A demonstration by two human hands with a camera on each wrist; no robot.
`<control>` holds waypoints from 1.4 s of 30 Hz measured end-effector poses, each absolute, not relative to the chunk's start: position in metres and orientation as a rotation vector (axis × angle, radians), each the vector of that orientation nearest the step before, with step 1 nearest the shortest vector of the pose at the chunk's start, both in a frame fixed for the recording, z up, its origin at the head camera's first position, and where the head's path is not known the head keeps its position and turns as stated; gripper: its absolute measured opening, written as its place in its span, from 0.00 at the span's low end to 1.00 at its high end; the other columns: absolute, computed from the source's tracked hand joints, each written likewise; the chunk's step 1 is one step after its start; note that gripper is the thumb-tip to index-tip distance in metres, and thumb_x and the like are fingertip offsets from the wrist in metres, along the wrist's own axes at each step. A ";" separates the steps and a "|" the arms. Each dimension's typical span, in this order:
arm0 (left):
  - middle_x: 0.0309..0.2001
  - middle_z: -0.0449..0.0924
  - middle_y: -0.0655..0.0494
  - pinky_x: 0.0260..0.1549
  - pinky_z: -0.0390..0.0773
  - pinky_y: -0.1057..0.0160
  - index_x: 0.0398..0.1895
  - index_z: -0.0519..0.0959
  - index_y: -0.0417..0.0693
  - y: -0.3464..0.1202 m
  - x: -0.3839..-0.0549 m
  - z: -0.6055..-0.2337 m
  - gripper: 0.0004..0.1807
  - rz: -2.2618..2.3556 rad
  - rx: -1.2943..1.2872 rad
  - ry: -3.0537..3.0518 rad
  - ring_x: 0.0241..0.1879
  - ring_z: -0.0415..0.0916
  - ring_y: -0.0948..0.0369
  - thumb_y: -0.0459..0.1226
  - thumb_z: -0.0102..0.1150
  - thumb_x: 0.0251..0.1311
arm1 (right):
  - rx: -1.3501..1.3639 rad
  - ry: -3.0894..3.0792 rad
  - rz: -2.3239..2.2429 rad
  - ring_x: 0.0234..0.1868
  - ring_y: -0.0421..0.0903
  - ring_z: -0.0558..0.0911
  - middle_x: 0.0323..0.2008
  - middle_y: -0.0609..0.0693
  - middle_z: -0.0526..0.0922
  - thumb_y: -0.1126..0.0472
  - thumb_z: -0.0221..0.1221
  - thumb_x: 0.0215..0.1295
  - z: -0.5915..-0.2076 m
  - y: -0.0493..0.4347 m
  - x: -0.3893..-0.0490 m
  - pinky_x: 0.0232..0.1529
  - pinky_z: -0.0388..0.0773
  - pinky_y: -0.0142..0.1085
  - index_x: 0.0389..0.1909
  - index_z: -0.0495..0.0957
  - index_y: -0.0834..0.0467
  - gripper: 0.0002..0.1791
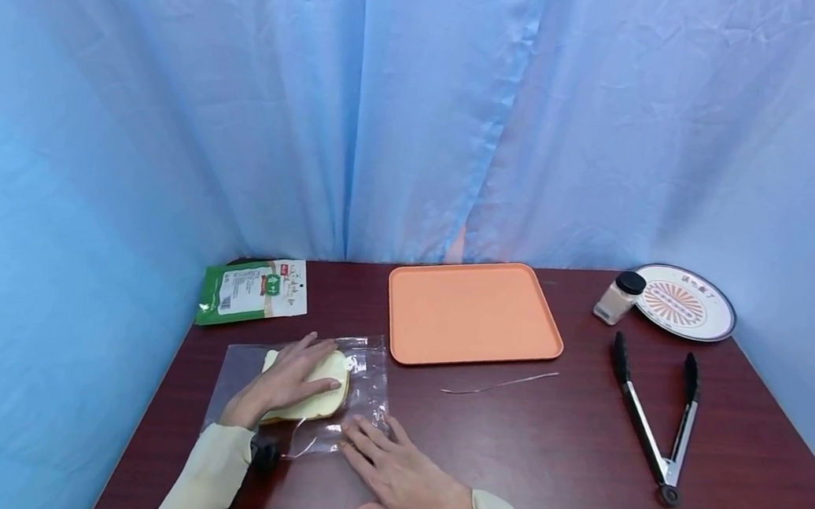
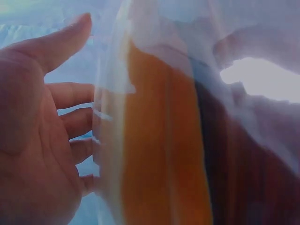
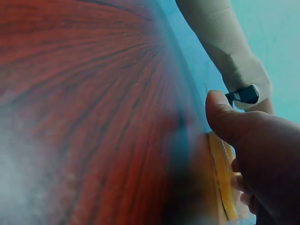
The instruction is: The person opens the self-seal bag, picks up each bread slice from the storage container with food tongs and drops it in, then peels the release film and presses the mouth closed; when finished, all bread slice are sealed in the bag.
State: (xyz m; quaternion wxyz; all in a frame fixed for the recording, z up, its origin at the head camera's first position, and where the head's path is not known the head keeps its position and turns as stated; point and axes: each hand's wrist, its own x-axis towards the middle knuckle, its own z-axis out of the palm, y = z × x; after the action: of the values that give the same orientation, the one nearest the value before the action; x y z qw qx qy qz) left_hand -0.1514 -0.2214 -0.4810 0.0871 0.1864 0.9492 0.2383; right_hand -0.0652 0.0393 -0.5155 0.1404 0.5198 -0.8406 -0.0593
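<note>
A clear plastic bag point(image 1: 373, 369) lies flat on the dark red table with sliced bread point(image 1: 334, 369) inside, pale on top with a brown edge. My left hand point(image 1: 294, 379) rests on the bread with its fingers spread. In the left wrist view, the bread's orange-brown crust point(image 2: 159, 136) shows large through the shiny plastic, beside the extended fingers. My right hand point(image 1: 402, 475) lies palm down at the bag's near right corner, fingertips touching the plastic. The right wrist view catches a strip of crust point(image 3: 220, 173) beyond my right hand point(image 3: 262, 154).
An orange tray point(image 1: 474, 314) sits at the back middle, with a thin wire-like strip point(image 1: 501, 384) before it. At the back left lies a green-and-white packet point(image 1: 252, 291). Over on the right are a black-lidded jar point(image 1: 617, 299), a patterned plate point(image 1: 684, 301) and spread tongs point(image 1: 644, 429).
</note>
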 end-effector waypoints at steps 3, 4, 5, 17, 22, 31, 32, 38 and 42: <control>0.73 0.66 0.41 0.72 0.52 0.31 0.72 0.66 0.40 -0.223 -0.148 -0.482 0.38 0.698 0.547 2.835 0.78 0.48 0.37 0.52 0.58 0.67 | 1.500 -2.460 -0.176 0.76 0.49 0.67 0.75 0.50 0.66 0.22 0.38 0.66 -0.517 0.042 -0.066 0.67 0.71 0.54 0.74 0.63 0.53 0.48; 0.73 0.66 0.41 0.72 0.52 0.31 0.72 0.66 0.40 -0.224 -0.147 -0.483 0.38 0.696 0.549 2.839 0.78 0.48 0.37 0.53 0.58 0.67 | 1.501 -2.473 -0.172 0.76 0.49 0.66 0.75 0.50 0.65 0.22 0.38 0.66 -0.517 0.043 -0.066 0.68 0.70 0.54 0.74 0.63 0.53 0.48; 0.74 0.65 0.41 0.72 0.51 0.31 0.73 0.66 0.40 -0.225 -0.146 -0.483 0.38 0.700 0.542 2.841 0.78 0.48 0.37 0.53 0.58 0.67 | 1.501 -2.485 -0.169 0.76 0.49 0.66 0.75 0.50 0.65 0.22 0.37 0.67 -0.518 0.044 -0.067 0.68 0.70 0.54 0.74 0.63 0.53 0.48; 0.77 0.58 0.40 0.69 0.51 0.27 0.77 0.58 0.40 -0.244 -0.122 -0.480 0.46 0.678 0.386 2.866 0.78 0.45 0.35 0.57 0.59 0.64 | 1.387 -2.702 -0.035 0.78 0.53 0.62 0.75 0.48 0.66 0.25 0.42 0.67 -0.517 0.053 -0.094 0.71 0.63 0.60 0.72 0.67 0.52 0.44; 0.78 0.56 0.38 0.67 0.50 0.25 0.78 0.53 0.39 -0.251 -0.108 -0.482 0.50 0.683 0.337 2.856 0.78 0.44 0.34 0.59 0.59 0.63 | 1.331 -2.791 0.017 0.79 0.54 0.60 0.76 0.48 0.65 0.26 0.43 0.68 -0.517 0.051 -0.109 0.72 0.59 0.62 0.73 0.67 0.52 0.43; 0.79 0.47 0.36 0.66 0.49 0.23 0.79 0.46 0.37 -0.253 -0.083 -0.485 0.58 0.676 0.201 2.826 0.78 0.42 0.33 0.63 0.60 0.60 | 1.296 -2.734 0.036 0.77 0.57 0.62 0.74 0.51 0.68 0.28 0.46 0.68 -0.517 0.046 -0.131 0.71 0.60 0.62 0.70 0.70 0.54 0.41; 0.79 0.47 0.36 0.66 0.50 0.23 0.79 0.46 0.37 -0.253 -0.080 -0.486 0.58 0.670 0.195 2.833 0.78 0.42 0.33 0.63 0.59 0.59 | 1.293 -2.738 0.046 0.78 0.57 0.62 0.74 0.51 0.68 0.28 0.46 0.68 -0.517 0.045 -0.133 0.71 0.60 0.62 0.70 0.71 0.54 0.41; 0.80 0.44 0.35 0.66 0.50 0.23 0.79 0.47 0.36 -0.245 -0.058 -0.489 0.58 0.659 0.136 2.879 0.78 0.42 0.33 0.65 0.58 0.60 | 1.258 -2.764 0.058 0.79 0.57 0.59 0.75 0.51 0.66 0.28 0.45 0.68 -0.517 0.040 -0.147 0.71 0.60 0.63 0.70 0.70 0.53 0.41; 0.80 0.43 0.34 0.66 0.49 0.23 0.78 0.47 0.34 -0.235 -0.047 -0.490 0.59 0.622 0.066 2.894 0.78 0.41 0.33 0.66 0.56 0.60 | 1.238 -2.759 0.052 0.78 0.57 0.61 0.75 0.52 0.67 0.28 0.45 0.69 -0.520 0.038 -0.154 0.70 0.61 0.62 0.71 0.70 0.52 0.40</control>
State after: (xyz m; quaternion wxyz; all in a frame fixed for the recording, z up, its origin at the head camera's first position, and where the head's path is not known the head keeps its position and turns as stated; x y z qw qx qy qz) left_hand -0.0473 -0.2350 -0.4900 0.0904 0.0221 0.9734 0.2092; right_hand -0.1537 0.0381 -0.5197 0.0588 0.4085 -0.9107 0.0171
